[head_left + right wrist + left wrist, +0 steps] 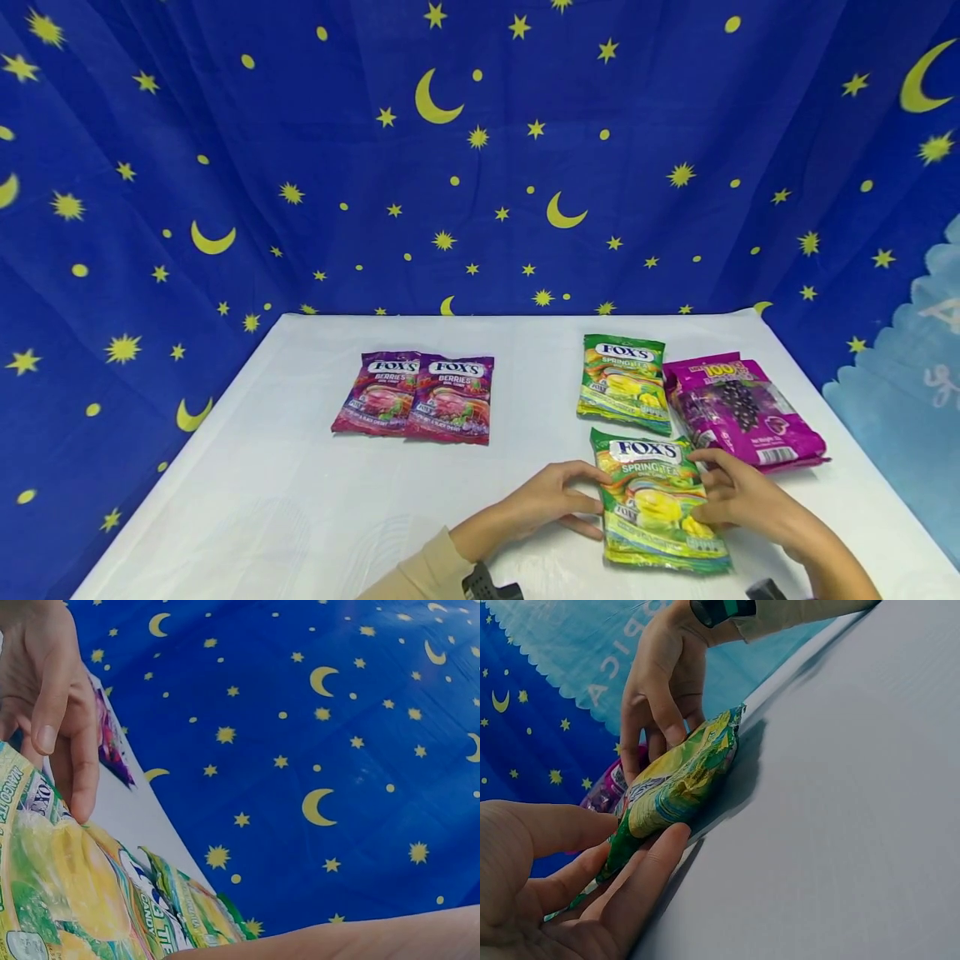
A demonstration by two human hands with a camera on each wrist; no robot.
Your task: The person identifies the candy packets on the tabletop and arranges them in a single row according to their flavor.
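Note:
A green and yellow Fox's Spring Tea candy bag (654, 500) is held between both hands over the front right part of the table. My left hand (546, 502) grips its left edge. In the left wrist view the thumb lies above that edge and the fingers (641, 889) beneath it, with the bag tilted. At the other edge, my right hand (750, 500) grips the bag with its thumb on the front face; some of its fingers are hidden. Just behind lies a second Spring Tea candy bag (624, 383).
Two purple Fox's Berries candy bags (377, 400) (453, 404) overlap on the left half of the white table (262, 475). Magenta grape candy packs (742, 408) are stacked at the right. A blue star-and-moon cloth (487, 167) hangs behind the table.

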